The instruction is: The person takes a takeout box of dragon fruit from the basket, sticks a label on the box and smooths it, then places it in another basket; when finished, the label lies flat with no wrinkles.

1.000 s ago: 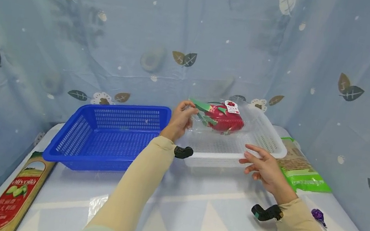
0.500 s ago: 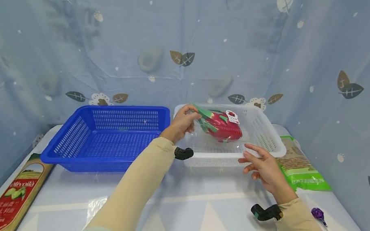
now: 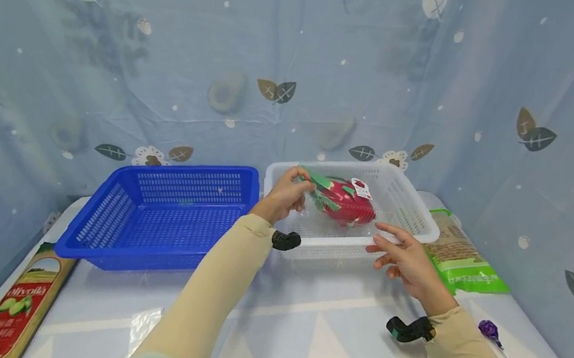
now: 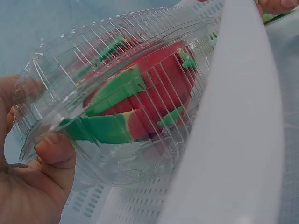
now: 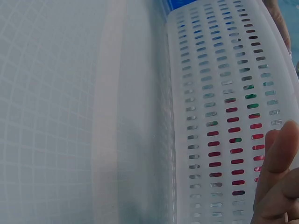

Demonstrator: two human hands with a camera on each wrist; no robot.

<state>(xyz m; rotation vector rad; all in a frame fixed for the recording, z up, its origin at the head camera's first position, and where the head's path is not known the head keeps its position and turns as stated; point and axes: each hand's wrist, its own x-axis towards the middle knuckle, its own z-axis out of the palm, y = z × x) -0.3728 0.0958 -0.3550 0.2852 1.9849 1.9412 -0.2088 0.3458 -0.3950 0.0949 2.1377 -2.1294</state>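
Note:
Inside a clear plastic clamshell box point(image 4: 112, 170) shows a red dragon fruit point(image 3: 345, 207) with green scales and a white label on top. My left hand point(image 3: 286, 195) pinches the left end of the box; the left wrist view shows the thumb point(image 4: 55, 148) on the near side and a finger behind the plastic. The box lies down within the white perforated basket point(image 3: 330, 240), slightly tilted. At the basket's front right rim is my right hand point(image 3: 413, 262), its fingers loosely extended and fingertips right at the rim.
A blue perforated basket point(image 3: 135, 255) stands left of the white one. A red and gold pasta pack point(image 3: 17, 311) lies at the left edge. A brown and green bag point(image 3: 466, 258) and a purple lollipop point(image 3: 489, 330) are at the right. Clear film point(image 3: 143, 326) lies in front.
My left hand has lowered the dragon fruit box from above the white basket down into it. The right hand has stayed by the rim.

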